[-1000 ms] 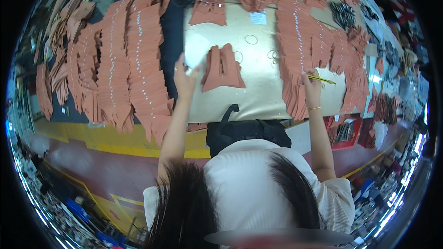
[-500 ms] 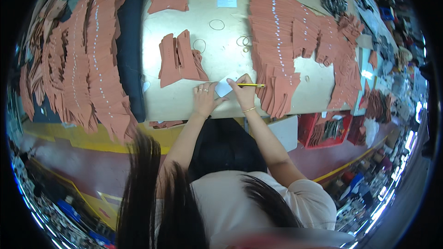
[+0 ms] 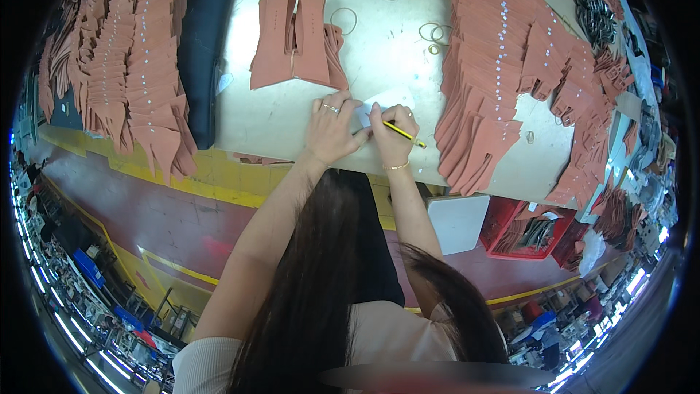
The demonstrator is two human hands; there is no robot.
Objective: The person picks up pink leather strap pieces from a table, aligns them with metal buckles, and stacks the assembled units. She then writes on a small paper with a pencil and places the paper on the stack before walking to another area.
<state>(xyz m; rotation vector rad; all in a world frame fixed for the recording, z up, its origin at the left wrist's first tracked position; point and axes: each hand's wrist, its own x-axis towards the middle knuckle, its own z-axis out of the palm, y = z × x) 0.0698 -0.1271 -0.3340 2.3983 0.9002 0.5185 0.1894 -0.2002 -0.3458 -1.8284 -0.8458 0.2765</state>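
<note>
With the hands as my clock's centre, I have a lane over the tabletop (image 3: pixel 394 40) toward 12, with rubber bands (image 3: pixel 433 32) lying flat near 1. At 11 the stack of slotted orange pieces (image 3: pixel 273 47) blocks me, its lower corner just beside the left hand (image 3: pixel 332 130). At 2 a long overlapping row of orange cut pieces (image 3: pixel 477 87) walls me off; the pencil (image 3: pixel 405 134), jutting toward 4 from the right hand (image 3: pixel 394 138), leaves a narrow gap before it. Toward 9 I have bare room up to the dark strip (image 3: pixel 204 66).
</note>
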